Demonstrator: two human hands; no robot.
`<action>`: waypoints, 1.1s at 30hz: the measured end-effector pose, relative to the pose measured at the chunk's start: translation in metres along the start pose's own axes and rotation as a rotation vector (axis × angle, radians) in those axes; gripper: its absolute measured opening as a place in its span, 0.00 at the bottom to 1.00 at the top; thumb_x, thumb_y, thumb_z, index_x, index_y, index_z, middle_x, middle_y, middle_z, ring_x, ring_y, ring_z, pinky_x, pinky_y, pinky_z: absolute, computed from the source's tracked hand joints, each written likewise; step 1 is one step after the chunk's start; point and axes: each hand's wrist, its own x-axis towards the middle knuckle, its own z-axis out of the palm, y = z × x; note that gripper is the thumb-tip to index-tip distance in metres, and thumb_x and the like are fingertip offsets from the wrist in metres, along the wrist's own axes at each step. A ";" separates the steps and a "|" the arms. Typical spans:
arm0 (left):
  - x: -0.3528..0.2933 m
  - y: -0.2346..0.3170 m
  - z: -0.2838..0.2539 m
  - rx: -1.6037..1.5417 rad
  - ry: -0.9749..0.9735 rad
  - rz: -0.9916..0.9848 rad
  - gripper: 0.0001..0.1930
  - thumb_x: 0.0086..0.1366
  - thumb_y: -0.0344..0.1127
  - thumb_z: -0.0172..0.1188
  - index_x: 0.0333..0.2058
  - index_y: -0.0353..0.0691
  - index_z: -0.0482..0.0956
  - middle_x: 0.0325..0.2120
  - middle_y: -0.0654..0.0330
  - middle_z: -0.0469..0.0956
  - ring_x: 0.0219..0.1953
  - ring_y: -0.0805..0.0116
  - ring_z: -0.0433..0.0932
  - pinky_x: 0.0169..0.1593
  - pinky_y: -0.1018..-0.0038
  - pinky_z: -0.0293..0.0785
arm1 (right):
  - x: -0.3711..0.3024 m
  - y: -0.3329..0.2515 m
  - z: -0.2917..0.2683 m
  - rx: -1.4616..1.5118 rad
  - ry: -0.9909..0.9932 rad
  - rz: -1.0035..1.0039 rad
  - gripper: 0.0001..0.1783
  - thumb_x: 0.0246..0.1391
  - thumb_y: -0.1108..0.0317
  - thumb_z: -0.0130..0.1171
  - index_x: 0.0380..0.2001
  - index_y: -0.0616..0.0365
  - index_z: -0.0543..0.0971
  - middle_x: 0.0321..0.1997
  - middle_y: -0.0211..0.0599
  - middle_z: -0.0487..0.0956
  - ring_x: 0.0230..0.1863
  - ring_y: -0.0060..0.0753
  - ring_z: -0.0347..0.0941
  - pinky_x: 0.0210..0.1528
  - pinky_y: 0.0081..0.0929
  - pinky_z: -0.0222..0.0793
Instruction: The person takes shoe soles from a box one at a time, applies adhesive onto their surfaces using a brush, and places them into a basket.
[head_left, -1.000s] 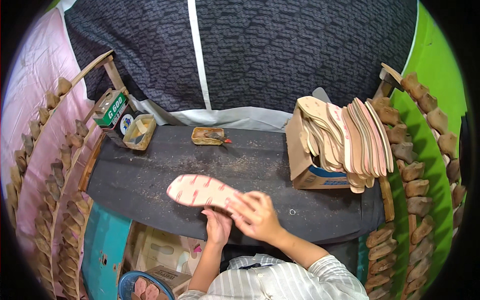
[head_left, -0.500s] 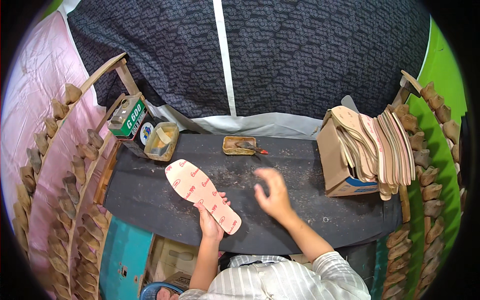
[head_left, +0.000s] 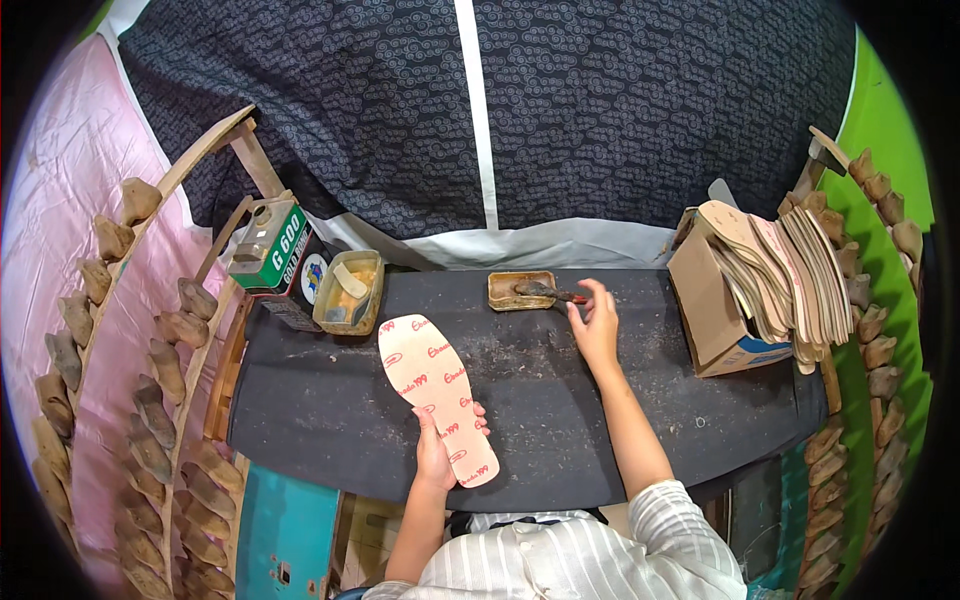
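Observation:
My left hand [head_left: 436, 452] grips a pale pink insole [head_left: 436, 385] with red print, thumb on its face and fingers behind its right edge. The insole is tilted, its broad end pointing away from me. Farther off on the right, my right hand [head_left: 597, 325] has its thumb and fingers closed on the red-tipped handle of a dark brush [head_left: 545, 291]. The brush's other end rests in a small shallow tray [head_left: 508, 304] of brownish residue. Exactly how the fingertips meet the handle is hard to see.
A cardboard box [head_left: 707, 308] packed with upright insoles [head_left: 770, 270] stands at the right. At the left are a metal can [head_left: 270, 255] and a tub [head_left: 371, 315] with tools. Wooden racks of shoe lasts [head_left: 150, 390] flank the dark table [head_left: 330, 420].
My right hand has reached away from me to the brush and closed on its handle. The insole in my left hand has turned a little more upright. The whole view has shifted slightly.

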 end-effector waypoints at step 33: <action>0.007 -0.004 -0.021 0.075 -0.161 -0.144 0.42 0.61 0.68 0.22 0.55 0.34 0.59 0.43 0.45 0.72 0.31 0.66 0.73 0.37 0.70 0.74 | 0.008 -0.104 -0.027 0.318 -0.013 -0.420 0.16 0.37 0.83 0.61 0.34 0.58 0.77 0.35 0.39 0.78 0.34 0.36 0.77 0.33 0.24 0.74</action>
